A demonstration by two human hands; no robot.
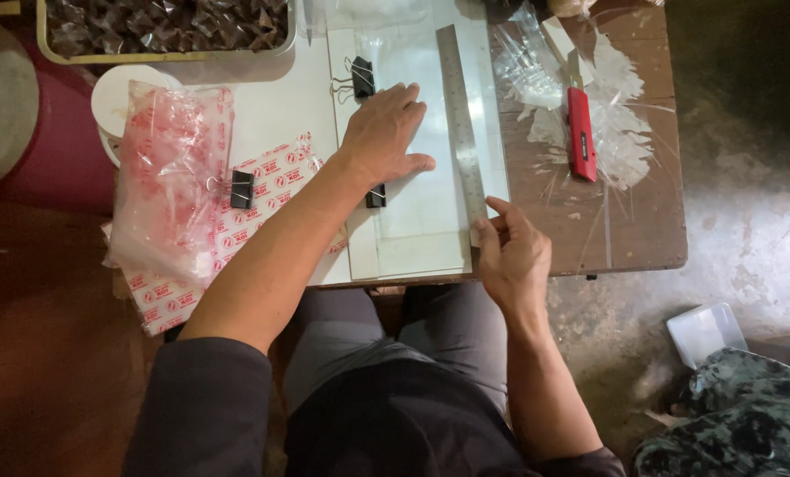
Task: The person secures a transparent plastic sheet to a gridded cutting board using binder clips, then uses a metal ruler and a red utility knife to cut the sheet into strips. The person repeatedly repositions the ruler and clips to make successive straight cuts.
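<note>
My left hand (384, 134) lies flat, fingers apart, on a stack of clear plastic sheets (417, 216) on the white work surface (271, 115). Two black binder clips (362, 76) (376, 198) hold the stack's left edge. A long steel ruler (460, 124) lies lengthwise over the sheets. My right hand (512, 252) pinches the ruler's near end at the table's front edge.
A red utility knife (581, 134) rests on the brown wooden table (642, 221) among clear plastic scraps (620, 97). Red-and-white printed bags (178, 177) with another clip (241, 189) lie at left. A tray of dark wrapped pieces (165, 25) stands at the back. A white box (704, 331) sits on the floor.
</note>
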